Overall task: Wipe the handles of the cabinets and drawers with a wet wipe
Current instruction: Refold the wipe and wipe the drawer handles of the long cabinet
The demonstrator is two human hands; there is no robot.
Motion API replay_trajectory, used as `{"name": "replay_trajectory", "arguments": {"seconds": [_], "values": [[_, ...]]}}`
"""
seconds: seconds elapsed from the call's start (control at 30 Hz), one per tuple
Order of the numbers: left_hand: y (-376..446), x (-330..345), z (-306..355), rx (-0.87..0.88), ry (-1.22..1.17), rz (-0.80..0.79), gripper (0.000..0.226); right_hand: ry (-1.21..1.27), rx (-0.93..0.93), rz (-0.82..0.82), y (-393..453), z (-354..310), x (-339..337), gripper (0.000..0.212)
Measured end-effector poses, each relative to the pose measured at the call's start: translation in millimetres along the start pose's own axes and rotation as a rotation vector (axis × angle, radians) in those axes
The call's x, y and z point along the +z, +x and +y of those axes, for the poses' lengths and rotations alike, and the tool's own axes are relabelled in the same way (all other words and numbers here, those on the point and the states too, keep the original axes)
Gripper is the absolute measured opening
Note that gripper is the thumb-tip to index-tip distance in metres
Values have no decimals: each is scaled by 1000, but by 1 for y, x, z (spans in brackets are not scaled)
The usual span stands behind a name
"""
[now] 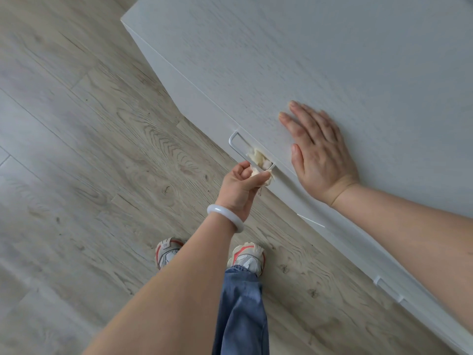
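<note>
Standing over the wood floor [76, 149], the person is pinching a crumpled wet wipe [258, 160] around the drawer handle [236, 143] with the left hand [239, 187], while the right hand [317, 152], fingers straight, is pressing flat on the white counter [307, 47], apparently for steadiness.

Pale grey-brown wood-plank floor [102, 149] runs beside a white wood-grain cabinet [307, 60] in soft daylight.

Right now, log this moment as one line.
left hand: grips wet wipe on handle | right hand: flat on cabinet top
</note>
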State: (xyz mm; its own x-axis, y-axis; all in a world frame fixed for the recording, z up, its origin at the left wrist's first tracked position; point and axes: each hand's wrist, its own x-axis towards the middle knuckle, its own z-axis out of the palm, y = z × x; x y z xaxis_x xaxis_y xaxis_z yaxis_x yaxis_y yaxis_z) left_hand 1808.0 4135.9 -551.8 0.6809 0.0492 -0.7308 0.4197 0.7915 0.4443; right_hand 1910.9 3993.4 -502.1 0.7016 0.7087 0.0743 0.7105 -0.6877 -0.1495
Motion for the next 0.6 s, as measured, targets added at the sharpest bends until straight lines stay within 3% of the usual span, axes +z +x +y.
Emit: {"name": "replay_trajectory", "arguments": {"seconds": [0.17, 0.3, 0.47, 0.6], "values": [[8, -9, 16, -56, 101, -139, 53, -3, -1, -4, 0, 1, 0, 53], [6, -13, 35, -79, 218, -177, 28, -4, -6, -9, 0, 0, 0, 53], [10, -16, 74, -37, 220, -23, 16, 6, -2, 1, 0, 0, 0, 52], [11, -17, 95, -21, 199, 157, 30, 0, 1, -5, 0, 0, 0, 53]]}}
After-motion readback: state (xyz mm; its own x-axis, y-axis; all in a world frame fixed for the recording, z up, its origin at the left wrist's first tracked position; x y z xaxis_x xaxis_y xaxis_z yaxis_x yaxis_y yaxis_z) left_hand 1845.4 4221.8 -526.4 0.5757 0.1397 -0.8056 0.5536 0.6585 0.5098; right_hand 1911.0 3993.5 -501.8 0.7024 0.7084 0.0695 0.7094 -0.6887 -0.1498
